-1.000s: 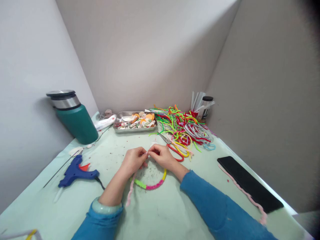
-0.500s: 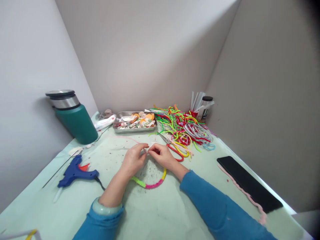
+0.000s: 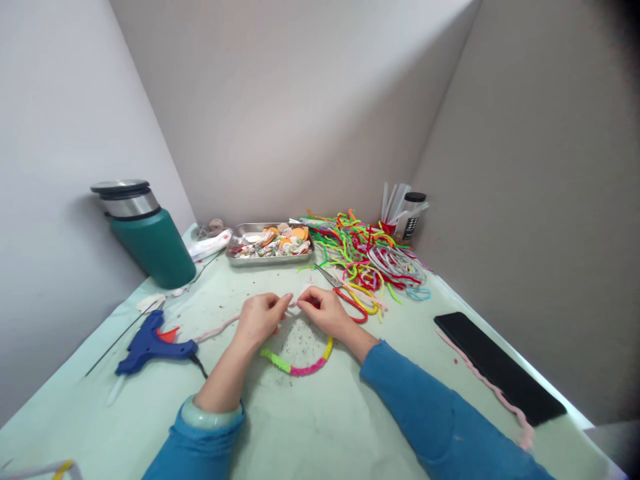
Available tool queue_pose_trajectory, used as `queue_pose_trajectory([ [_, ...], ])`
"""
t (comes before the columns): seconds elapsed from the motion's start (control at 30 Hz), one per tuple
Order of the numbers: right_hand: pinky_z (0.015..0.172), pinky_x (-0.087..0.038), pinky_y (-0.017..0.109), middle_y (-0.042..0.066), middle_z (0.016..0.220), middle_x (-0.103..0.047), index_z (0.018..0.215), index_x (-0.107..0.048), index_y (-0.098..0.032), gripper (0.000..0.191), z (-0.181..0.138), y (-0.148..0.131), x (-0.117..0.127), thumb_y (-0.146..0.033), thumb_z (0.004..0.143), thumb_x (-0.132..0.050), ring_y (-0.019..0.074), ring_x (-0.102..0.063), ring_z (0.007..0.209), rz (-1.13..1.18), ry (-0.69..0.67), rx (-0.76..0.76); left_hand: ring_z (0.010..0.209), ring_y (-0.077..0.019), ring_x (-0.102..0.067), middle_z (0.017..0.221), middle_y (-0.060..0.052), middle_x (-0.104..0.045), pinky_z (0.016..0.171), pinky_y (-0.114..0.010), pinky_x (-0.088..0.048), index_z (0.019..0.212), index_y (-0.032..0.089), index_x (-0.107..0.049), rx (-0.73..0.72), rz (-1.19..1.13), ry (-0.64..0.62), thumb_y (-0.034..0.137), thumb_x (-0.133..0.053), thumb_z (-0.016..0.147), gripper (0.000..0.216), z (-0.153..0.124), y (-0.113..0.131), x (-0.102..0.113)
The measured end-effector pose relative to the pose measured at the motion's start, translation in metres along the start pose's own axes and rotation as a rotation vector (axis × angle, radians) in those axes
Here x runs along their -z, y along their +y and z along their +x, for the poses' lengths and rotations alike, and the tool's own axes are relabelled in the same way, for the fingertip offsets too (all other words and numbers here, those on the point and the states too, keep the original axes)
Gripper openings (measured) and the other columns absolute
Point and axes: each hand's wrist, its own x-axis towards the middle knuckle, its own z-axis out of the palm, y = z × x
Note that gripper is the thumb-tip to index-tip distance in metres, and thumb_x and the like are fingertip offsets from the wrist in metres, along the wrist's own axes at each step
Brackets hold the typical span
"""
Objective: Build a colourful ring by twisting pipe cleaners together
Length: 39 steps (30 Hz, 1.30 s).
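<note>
A pink pipe cleaner (image 3: 218, 329) runs out to the left from my left hand (image 3: 263, 316), whose thumb and fingers are pinched on it. Close beside it, fingertips almost meeting, my right hand (image 3: 323, 310) pinches the short end of the same strand. Below both hands a curved ring (image 3: 307, 370) wrapped in green, pink and yellow pipe cleaner shows its lower arc; its upper part is hidden by the hands. Scissors (image 3: 350, 299) with red and yellow handles lie just beyond my right hand.
A blue glue gun (image 3: 153, 345) and a tilted green bottle (image 3: 150, 243) stand at left. At the back are a metal tray (image 3: 270, 261) of small pieces and a heap of pipe cleaners (image 3: 360, 247). A black phone (image 3: 495, 367) lies at right beside another pink pipe cleaner (image 3: 483, 380).
My left hand has shifted slightly left. The pink pipe cleaner's free length has swung from behind that hand to its left, toward the glue gun. My right hand stays nearly in place.
</note>
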Motion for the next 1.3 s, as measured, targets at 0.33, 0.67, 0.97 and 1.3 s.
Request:
queue_pose_trajectory([
  [0.33,0.059,-0.040,0.022,0.000,0.071,-0.062,0.076,-0.061,-0.017,0.012,-0.0002,0.0013,0.0006,-0.025,0.080,-0.054,0.0117,-0.055,0.064,-0.012,-0.019,0.007,0.031,-0.0052,-0.034,0.048,0.002,-0.055,0.036,-0.020,-0.022,0.067,0.013,-0.062,0.107,-0.342,-0.278,0.047,-0.056,0.069,0.035,0.0005,-0.0010,-0.0029],
  [0.67,0.059,-0.039,0.022,0.000,0.070,-0.062,0.074,-0.061,-0.017,0.014,-0.0007,-0.0025,0.0018,-0.027,0.081,-0.055,0.0114,-0.054,0.064,-0.005,-0.031,0.037,0.035,-0.0035,-0.039,0.074,-0.007,-0.068,0.037,-0.019,-0.027,0.073,0.010,-0.063,0.145,-0.599,-0.277,0.047,-0.062,0.065,0.038,0.0018,-0.0040,-0.0034],
  [0.97,0.058,-0.039,0.022,0.001,0.070,-0.063,0.075,-0.062,-0.017,0.013,-0.0012,-0.0016,0.0008,-0.026,0.081,-0.055,0.0115,-0.055,0.064,-0.020,-0.042,0.025,0.035,-0.0050,-0.042,0.071,-0.006,-0.067,0.037,-0.020,-0.031,0.077,0.010,-0.062,0.113,-0.636,-0.217,0.039,-0.064,0.063,0.032,0.0029,-0.0010,-0.0046],
  [1.3,0.058,-0.039,0.022,0.000,0.069,-0.062,0.074,-0.062,-0.017,0.011,-0.0010,-0.0008,-0.0001,-0.024,0.080,-0.056,0.0111,-0.054,0.063,-0.028,-0.029,0.013,0.037,-0.0068,-0.047,0.068,-0.004,-0.065,0.037,-0.021,-0.034,0.080,0.011,-0.060,0.119,-0.635,-0.220,0.038,-0.070,0.057,0.037,0.0031,-0.0020,-0.0055],
])
